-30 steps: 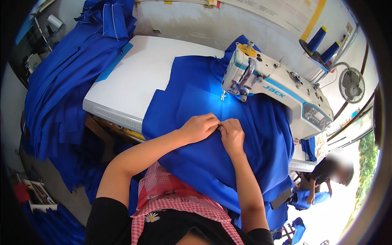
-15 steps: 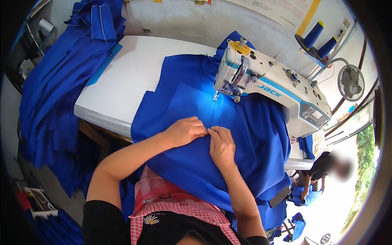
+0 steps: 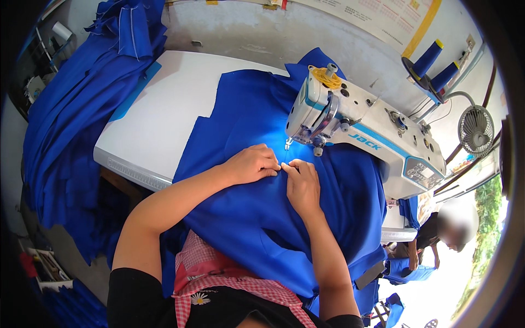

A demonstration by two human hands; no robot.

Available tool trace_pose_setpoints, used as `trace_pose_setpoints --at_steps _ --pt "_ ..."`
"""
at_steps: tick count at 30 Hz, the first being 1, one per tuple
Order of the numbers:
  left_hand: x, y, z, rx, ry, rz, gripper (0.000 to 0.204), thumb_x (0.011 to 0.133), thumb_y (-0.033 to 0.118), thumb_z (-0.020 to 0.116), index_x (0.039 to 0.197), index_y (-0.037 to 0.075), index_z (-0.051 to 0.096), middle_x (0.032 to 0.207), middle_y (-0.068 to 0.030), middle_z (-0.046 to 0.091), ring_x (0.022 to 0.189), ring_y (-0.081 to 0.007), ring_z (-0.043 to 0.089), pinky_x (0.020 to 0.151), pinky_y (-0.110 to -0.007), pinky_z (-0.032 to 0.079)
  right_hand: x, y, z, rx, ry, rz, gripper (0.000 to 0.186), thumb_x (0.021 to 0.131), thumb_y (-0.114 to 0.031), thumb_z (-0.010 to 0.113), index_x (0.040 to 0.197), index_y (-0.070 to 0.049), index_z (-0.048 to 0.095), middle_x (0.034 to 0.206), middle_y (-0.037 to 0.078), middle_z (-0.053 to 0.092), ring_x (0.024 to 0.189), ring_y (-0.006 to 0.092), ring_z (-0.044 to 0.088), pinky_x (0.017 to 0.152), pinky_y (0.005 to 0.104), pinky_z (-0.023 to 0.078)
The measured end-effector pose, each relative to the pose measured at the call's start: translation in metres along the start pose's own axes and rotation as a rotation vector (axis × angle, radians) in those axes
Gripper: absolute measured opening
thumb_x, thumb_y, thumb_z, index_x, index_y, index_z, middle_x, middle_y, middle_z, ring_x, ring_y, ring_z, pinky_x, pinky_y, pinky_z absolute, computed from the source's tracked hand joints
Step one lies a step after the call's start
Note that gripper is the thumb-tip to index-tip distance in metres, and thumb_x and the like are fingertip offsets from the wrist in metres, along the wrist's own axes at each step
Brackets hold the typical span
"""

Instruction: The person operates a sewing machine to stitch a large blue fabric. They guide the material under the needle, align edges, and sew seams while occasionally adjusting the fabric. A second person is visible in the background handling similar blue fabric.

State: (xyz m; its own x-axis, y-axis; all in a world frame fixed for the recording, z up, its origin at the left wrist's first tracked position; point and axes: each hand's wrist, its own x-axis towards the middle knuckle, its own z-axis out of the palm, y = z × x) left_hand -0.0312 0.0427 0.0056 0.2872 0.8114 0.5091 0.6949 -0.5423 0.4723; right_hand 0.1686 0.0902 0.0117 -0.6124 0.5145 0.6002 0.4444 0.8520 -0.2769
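A wide piece of blue fabric [image 3: 235, 117] covers the machine table and hangs over its front edge towards my lap. My left hand [image 3: 255, 164] pinches the cloth just in front of the sewing machine's [image 3: 358, 128] presser foot [image 3: 288, 143]. Close beside it, my right hand [image 3: 302, 183] also grips the fabric, thumb and forefinger almost touching the left fingertips. Light from the machine head falls on the cloth around the needle. Part of the fabric runs under the machine arm and bunches in folds to its right.
At the left hangs a tall pile of blue cloth [image 3: 82, 120] beside the white table top [image 3: 158, 93]. Two blue thread cones [image 3: 427, 59] and a small fan [image 3: 475, 130] stand at the right. Beyond, another person [image 3: 426, 232] handles blue cloth. A calendar hangs on the wall.
Both hands have moved slightly up, closer to the presser foot, with the fabric pinched between them. The cloth in front of my wrists has shifted into new folds. The view has tilted a little.
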Motion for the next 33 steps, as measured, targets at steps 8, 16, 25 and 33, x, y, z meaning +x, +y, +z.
trace_pose_setpoints --at_steps 8,16,25,33 --pt "0.026 -0.034 -0.001 0.084 0.026 0.042 0.011 0.079 0.02 0.073 0.084 0.011 0.069 0.085 -0.0004 0.062 0.083 -0.0206 0.056 0.077 -0.034 0.049 0.018 0.031 0.018 0.027 0.059 -0.025 0.017 0.075 0.0 0.064 0.088 -0.009 0.07 0.083 0.005 0.064 0.08 0.0254 0.061 0.076 0.0357 0.048" --pt "0.029 -0.04 -0.001 -0.042 0.058 -0.087 0.012 0.084 0.018 0.068 0.084 0.007 0.063 0.084 -0.0056 0.06 0.079 -0.0259 0.059 0.07 -0.037 0.05 0.04 0.02 0.035 -0.037 -0.035 0.104 0.012 0.085 -0.02 0.064 0.087 -0.01 0.069 0.082 0.008 0.068 0.071 0.0279 0.066 0.062 0.0396 0.051" --pt "0.03 -0.032 0.01 0.338 0.096 0.056 0.012 0.079 0.01 0.069 0.09 0.011 0.065 0.089 -0.0034 0.063 0.085 -0.0213 0.061 0.073 -0.032 0.052 0.022 0.01 0.008 0.003 -0.03 0.147 0.013 0.081 -0.012 0.065 0.093 -0.009 0.07 0.09 0.009 0.068 0.079 0.0288 0.066 0.068 0.0396 0.053" --pt "0.008 -0.017 -0.018 0.142 -0.162 0.074 0.03 0.08 0.015 0.066 0.108 0.007 0.06 0.128 -0.0066 0.059 0.105 -0.0265 0.053 0.096 -0.039 0.043 -0.09 0.037 -0.101 -0.363 -0.01 0.629 0.062 0.077 -0.004 0.059 0.137 -0.015 0.048 0.122 0.018 0.057 0.096 0.0385 0.063 0.08 0.0455 0.053"
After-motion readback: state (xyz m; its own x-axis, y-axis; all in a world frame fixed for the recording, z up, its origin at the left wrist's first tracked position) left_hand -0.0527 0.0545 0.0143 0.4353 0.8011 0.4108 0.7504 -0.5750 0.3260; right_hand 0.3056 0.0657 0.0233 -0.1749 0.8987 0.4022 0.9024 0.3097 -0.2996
